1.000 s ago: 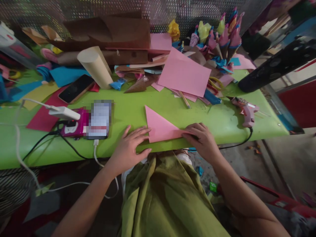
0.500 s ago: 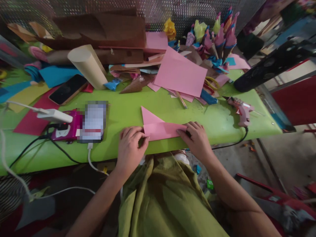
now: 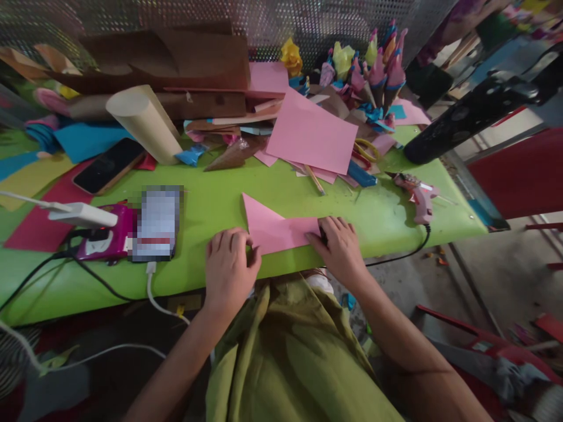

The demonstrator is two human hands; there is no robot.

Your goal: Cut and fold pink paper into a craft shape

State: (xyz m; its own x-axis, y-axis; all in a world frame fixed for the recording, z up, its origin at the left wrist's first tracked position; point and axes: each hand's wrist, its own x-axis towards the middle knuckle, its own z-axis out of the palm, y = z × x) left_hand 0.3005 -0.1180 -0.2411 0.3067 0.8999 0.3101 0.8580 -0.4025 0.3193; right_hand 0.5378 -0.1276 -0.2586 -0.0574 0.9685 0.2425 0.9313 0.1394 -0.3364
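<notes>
A folded sheet of pink paper (image 3: 284,232) lies near the front edge of the green table, with a pointed flap rising at its upper left. At its left end, my left hand (image 3: 231,264) is curled, thumb and bent fingers closed at the lower left corner. My right hand (image 3: 338,243) pinches the right end, its thumb lying on top and its fingers bent over the far side. The fingertips of both hands are partly hidden.
Behind lie a large pink sheet (image 3: 312,132), a pencil (image 3: 315,180) and yellow-handled scissors (image 3: 367,149). A pink glue gun (image 3: 420,196) is at right, near a dark bottle (image 3: 457,120). Leftward are a charging phone (image 3: 156,223), a magenta power strip (image 3: 105,231) and a paper roll (image 3: 145,123).
The view has shifted slightly to the right. The fold at the paper's left has loosened, and my left thumb has drawn back toward the corner. My right hand keeps its grip.
</notes>
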